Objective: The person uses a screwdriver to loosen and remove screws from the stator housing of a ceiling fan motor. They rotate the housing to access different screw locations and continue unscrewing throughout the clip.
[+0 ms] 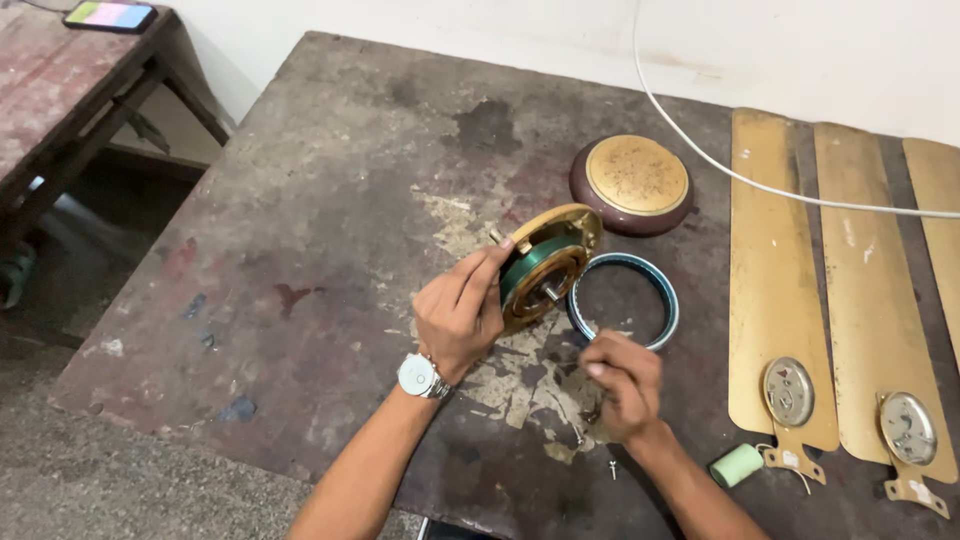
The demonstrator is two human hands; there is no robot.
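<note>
The left hand [458,315] grips a round fan motor assembly [545,265], gold-rimmed with green windings, tilted up on its edge near the middle of the worn table [300,200]. The fingers curl over the rim on the side nearest the person, thumb pressing the face, so the motor sits just beyond and to the right of the palm with its short shaft pointing toward the right hand. It looks heavy and rigid for its size; the metal rim is the safe place to hold it, since the copper windings (thin and lacquered) would scratch easily.

The right hand [622,380] is closed loosely, fingertips pinched together over small screws [590,425] lying toward the table's near edge; whether it actually holds one I cannot tell.

A blue-grey ring [660,290] lies flat just behind the motor, a maroon-and-gold cover [632,183] further back, and three gold fan blades [775,280] along the right edge.
</note>
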